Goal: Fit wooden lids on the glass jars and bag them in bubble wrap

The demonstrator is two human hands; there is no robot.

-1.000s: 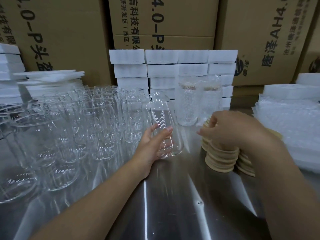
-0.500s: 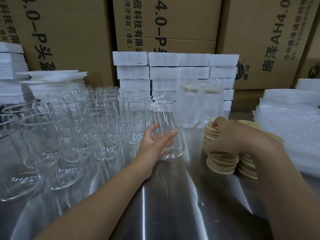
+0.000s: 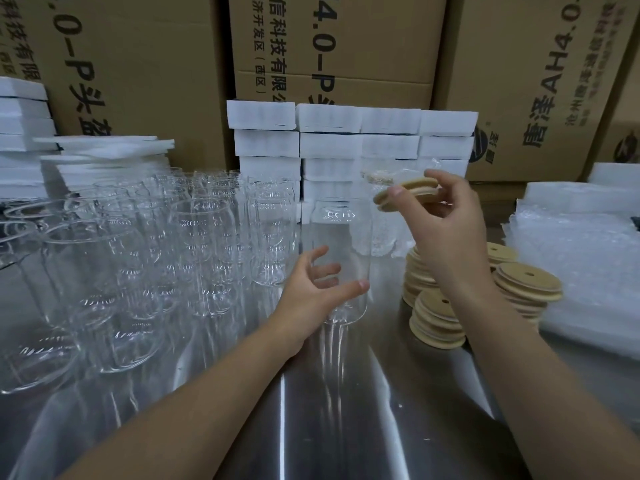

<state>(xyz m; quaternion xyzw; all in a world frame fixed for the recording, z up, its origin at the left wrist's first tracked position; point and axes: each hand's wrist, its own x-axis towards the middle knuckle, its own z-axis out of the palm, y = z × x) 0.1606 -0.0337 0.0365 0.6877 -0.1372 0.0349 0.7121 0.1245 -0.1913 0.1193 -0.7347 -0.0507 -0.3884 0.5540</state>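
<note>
A clear glass jar point(image 3: 341, 244) stands upright on the steel table, and my left hand point(image 3: 317, 289) grips its lower part with thumb in front and fingers behind. My right hand point(image 3: 443, 220) is raised to the right of the jar's mouth and pinches a round wooden lid point(image 3: 412, 190) between thumb and fingers. The lid hangs a little above and to the right of the jar's rim, apart from it. Stacks of wooden lids point(image 3: 438, 317) with small holes lie under my right forearm.
Many empty glass jars point(image 3: 145, 251) crowd the table's left half. Two jars bagged in bubble wrap point(image 3: 384, 230) stand behind the held jar. Bubble wrap bags point(image 3: 588, 258) are piled at the right. White foam blocks point(image 3: 353, 147) and cardboard boxes point(image 3: 332, 46) line the back.
My right hand has lifted off the lid stacks with one lid and risen beside the jar's mouth. The jar in my left hand has come upright and shifted slightly right.
</note>
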